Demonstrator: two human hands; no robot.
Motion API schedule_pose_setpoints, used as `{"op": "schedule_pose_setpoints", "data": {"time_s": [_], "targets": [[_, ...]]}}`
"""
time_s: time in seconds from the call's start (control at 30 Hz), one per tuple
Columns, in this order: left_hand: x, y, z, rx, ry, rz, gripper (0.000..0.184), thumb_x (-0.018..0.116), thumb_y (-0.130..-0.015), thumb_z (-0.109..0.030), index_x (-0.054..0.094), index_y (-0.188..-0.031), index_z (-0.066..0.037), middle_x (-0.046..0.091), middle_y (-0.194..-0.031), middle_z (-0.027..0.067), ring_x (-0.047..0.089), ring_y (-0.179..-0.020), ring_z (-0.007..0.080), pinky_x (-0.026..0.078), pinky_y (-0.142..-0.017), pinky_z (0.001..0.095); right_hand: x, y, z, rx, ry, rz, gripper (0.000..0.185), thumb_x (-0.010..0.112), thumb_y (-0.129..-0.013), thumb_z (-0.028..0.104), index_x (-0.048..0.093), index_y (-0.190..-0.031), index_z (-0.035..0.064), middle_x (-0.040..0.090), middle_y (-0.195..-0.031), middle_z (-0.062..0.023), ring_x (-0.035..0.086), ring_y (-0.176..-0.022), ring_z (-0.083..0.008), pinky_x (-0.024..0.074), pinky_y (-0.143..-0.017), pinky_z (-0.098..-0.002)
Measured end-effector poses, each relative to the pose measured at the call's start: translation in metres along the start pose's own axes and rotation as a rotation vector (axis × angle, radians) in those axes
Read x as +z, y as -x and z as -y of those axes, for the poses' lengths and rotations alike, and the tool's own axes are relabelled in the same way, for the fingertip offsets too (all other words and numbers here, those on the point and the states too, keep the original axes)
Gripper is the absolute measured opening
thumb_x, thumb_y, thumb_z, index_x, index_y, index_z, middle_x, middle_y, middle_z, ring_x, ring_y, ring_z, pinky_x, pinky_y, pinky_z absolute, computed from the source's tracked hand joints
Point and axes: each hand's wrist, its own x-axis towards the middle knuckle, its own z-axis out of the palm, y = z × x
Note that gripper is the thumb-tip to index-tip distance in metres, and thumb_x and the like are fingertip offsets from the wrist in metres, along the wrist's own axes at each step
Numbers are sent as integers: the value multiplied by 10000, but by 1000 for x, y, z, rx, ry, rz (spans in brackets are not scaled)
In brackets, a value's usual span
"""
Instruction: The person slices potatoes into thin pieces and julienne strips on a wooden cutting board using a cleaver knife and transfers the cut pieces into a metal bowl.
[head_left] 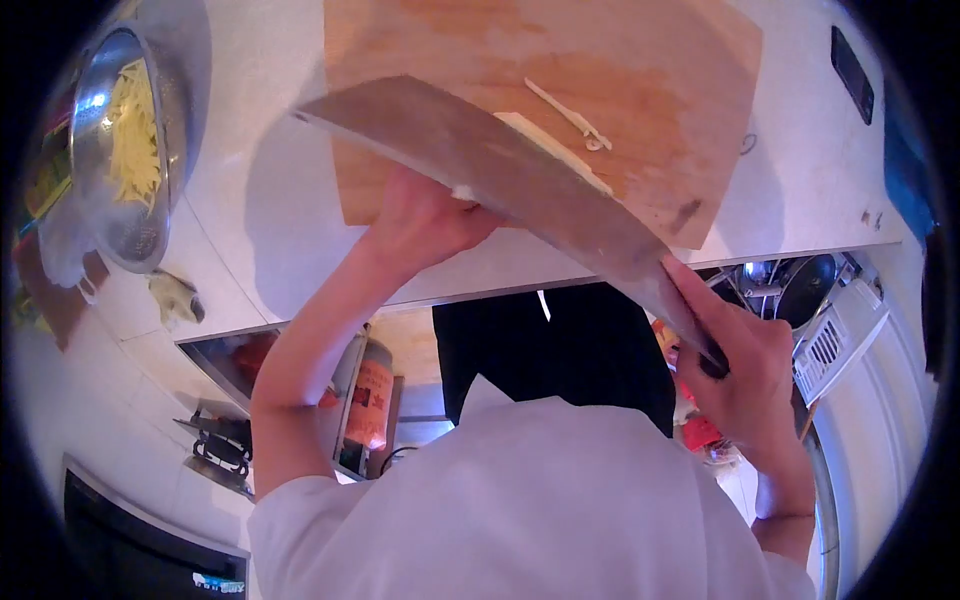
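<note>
My right hand [735, 365] is closed round the handle of a broad kitchen knife [520, 180]. The blade slants up and left over a wooden cutting board [680, 60], its tip at the far left. My left hand [425, 220] is curled against the blade's near edge, and the blade hides part of its fingers. A small whitish bit shows by those fingers; what they hold I cannot make out. Beyond the blade, a pale cut piece [555, 148] lies on the board, partly covered by it. A thin pale strip [560, 105] rests farther back.
At the left, a metal bowl [150, 240] holds pale yellow shreds [135, 130]. A crumpled pale item [177, 298] lies near it. A dark phone-like object [852, 75] sits at the back right. Open shelves under the counter hold pans [805, 285] and an orange-labelled container [370, 400].
</note>
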Motion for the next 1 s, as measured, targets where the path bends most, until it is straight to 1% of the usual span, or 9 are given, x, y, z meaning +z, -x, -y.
{"op": "schedule_pose_setpoints", "data": {"time_s": [0.03,0.13,0.2,0.33,0.5,0.63,0.73,0.93,1.0], "targets": [[0,1,0,-10,-12,2,259,681,-571,-135,671,-830,-146,622,-881,-13,582,-826,158,499,-631,295,-1,2,-1,20,18,20,582,560,-626,-57,553,-1196,57,592,-656,-155,614,-567,-272,468,-565,-281],[-4,-2,1,142,-104,9,211,683,-557,-136,673,-767,-151,624,-851,-16,585,-804,161,499,-629,301,6,5,-11,-42,6,-35,681,657,-600,-3,504,-1250,129,554,-599,-94,546,-492,-248,464,-516,-340],[-3,-2,2,155,-112,6,180,678,-553,-130,671,-731,-155,623,-834,-25,584,-788,159,498,-625,296,8,4,-11,-36,-28,-46,671,659,-605,-4,508,-1245,130,570,-619,-102,566,-515,-255,470,-523,-337],[-4,-6,0,169,-102,-12,222,665,-568,-124,683,-788,-151,627,-862,-31,587,-815,156,510,-624,276,18,-12,-9,-18,-82,-56,637,657,-627,3,519,-1234,139,615,-690,-124,610,-576,-270,487,-545,-333],[-5,-14,0,180,-52,4,254,650,-602,-104,688,-850,-141,633,-897,-32,590,-857,155,522,-630,252,29,-35,-13,-61,-93,-166,611,632,-645,8,526,-1230,151,641,-763,-133,627,-618,-273,500,-572,-335],[-5,-12,1,177,-58,-9,219,658,-588,-108,680,-801,-149,627,-864,-35,585,-821,148,508,-600,242,14,-23,-8,-80,-83,-147,618,613,-635,-6,531,-1229,142,624,-712,-123,611,-584,-265,488,-555,-334],[-4,1,1,152,-122,-2,202,666,-567,-114,674,-763,-159,626,-843,-34,585,-803,148,502,-588,259,3,-3,-2,-42,-25,-24,645,620,-620,-15,523,-1239,137,582,-635,-104,577,-531,-254,465,-523,-334],[0,5,6,129,-103,6,192,670,-551,-116,672,-736,-166,632,-828,-35,592,-797,158,505,-599,297,9,4,-8,-56,19,-44,694,659,-600,-9,498,-1260,139,533,-574,-83,550,-498,-243,446,-499,-333],[-1,4,5,120,-107,13,188,667,-557,-116,672,-739,-164,635,-842,-31,590,-809,161,506,-604,287,10,-1,-3,-34,-17,-49,594,594,-641,-39,536,-1217,93,554,-595,-123,566,-501,-234,454,-529,-297]]}}
